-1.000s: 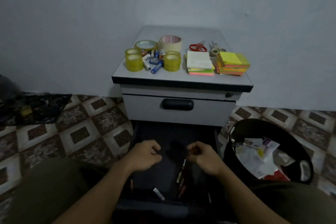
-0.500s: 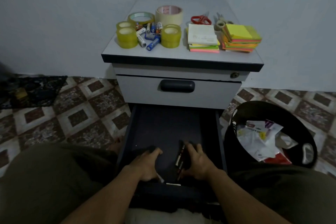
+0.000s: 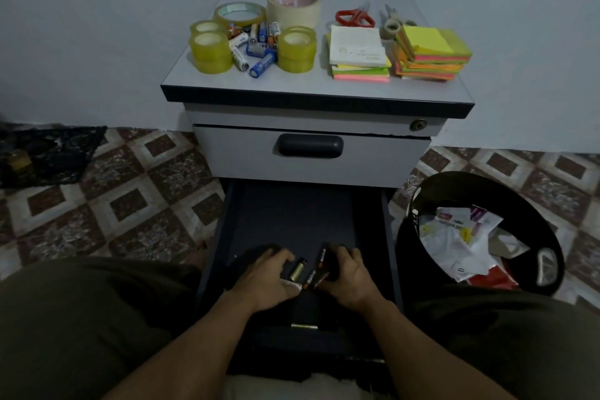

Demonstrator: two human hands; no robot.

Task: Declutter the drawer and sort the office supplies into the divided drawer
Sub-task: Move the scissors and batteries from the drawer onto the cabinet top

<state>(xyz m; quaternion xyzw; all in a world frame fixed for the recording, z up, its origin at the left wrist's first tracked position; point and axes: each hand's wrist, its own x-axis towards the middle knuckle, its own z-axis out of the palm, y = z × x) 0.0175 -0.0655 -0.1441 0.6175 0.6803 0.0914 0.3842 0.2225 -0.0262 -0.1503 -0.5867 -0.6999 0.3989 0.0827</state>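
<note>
While both hands sit low at the front of the open drawer, the right hand curls round a couple of dark batteries. The left hand bends its fingers just beside a gold battery, and I cannot tell whether it has a grasp. Up on the cabinet top are tape rolls, loose cells, sticky notes and scissors. A bin holding paper stands right of the drawer.

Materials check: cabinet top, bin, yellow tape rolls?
Cabinet top: looks like grey laminate, matt, with a dark edge band; core unseen. Bin: black plastic by the look, smooth moulded rim with a faint sheen. Tape rolls: clear yellowish plastic film, glossy and translucent, wound on pale cores, probably card.
</note>
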